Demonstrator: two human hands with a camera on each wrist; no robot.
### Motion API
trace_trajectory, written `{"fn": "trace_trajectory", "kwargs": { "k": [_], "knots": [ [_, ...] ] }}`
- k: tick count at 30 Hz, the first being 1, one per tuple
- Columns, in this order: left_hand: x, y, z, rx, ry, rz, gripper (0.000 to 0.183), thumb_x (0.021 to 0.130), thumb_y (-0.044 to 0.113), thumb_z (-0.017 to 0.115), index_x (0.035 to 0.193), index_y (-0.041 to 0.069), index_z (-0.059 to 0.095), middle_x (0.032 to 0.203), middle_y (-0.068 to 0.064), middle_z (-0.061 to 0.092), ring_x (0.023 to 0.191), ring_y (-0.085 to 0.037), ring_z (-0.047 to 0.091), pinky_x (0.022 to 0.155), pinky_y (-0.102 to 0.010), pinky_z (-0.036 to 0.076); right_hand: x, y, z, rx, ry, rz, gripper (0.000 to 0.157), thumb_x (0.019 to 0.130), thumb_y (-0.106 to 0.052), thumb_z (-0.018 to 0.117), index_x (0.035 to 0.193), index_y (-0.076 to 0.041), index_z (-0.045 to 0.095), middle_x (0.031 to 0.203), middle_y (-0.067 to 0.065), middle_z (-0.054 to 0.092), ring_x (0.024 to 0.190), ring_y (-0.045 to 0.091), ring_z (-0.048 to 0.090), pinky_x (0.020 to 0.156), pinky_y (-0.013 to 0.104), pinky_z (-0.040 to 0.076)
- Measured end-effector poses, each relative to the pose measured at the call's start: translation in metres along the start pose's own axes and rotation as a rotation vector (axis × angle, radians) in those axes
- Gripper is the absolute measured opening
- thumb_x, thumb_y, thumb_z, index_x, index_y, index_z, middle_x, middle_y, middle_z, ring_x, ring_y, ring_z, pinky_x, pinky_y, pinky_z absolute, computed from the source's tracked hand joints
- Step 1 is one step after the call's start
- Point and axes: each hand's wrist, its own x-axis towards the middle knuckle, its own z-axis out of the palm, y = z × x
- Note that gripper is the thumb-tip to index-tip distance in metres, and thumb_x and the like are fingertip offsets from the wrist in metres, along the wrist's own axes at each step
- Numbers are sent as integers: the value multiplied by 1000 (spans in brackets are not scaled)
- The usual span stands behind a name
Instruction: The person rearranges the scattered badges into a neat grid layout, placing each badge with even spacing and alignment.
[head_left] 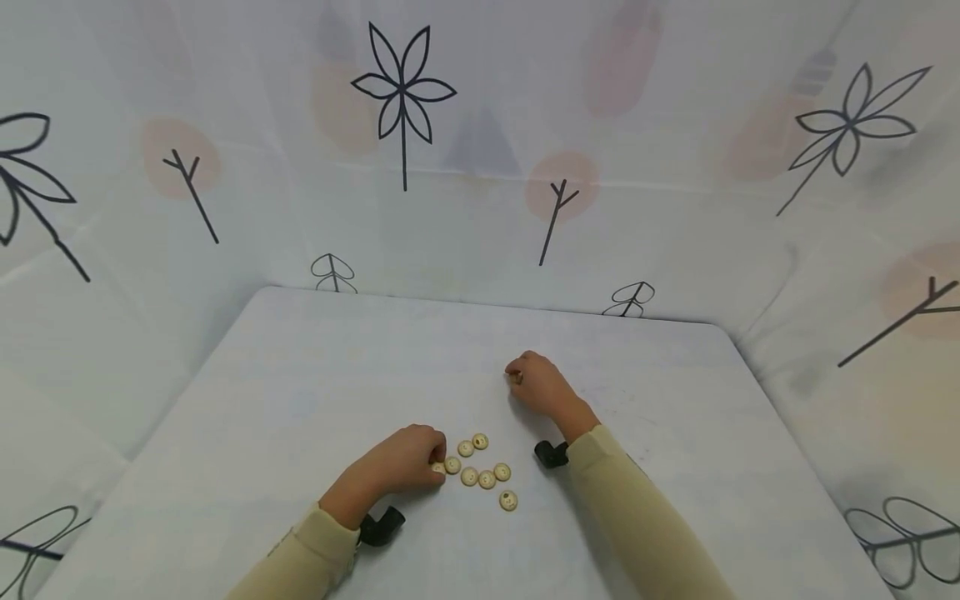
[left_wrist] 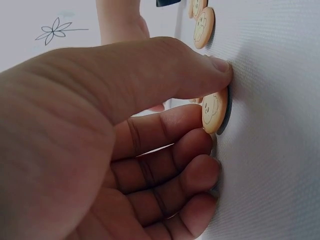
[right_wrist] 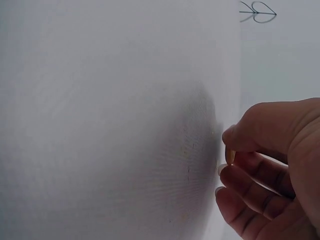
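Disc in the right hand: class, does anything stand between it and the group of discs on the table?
Nothing visible does: in the head view, only bare tabletop separates the right hand and its disc from the nearest discs.

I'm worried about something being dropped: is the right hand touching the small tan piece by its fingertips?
Touching. The right wrist view shows the right hand pinching the small tan piece between its thumb and a finger.
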Motion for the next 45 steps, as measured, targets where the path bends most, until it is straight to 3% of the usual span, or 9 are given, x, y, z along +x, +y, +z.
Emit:
{"fn": "trace_trajectory", "kwargs": {
  "k": [5,15,45],
  "knots": [
    [0,0,0,8,15,20,10,77,14,69,78,15,59,70,5,49,67,-11,45,62,-28,38,5,0,2,25,-14,26,26,93,-15,59,115,-7,69,111,10,61,104,25,60,91,41,49],
    [-1,4,-1,-1,5,-18,11,78,15,70,79,14,59,71,4,50,67,-12,45,62,-28,38,11,0,1,2,-27,17,26,94,-14,56,116,-6,68,111,11,61,106,26,60,93,40,49],
    [-1,3,0,13,13,2,11,78,15,70,79,14,59,70,5,50,66,-11,45,61,-27,38,4,0,-1,3,-27,28,25,94,-15,57,116,-9,68,115,11,62,108,27,60,94,43,48]
  ]
}}
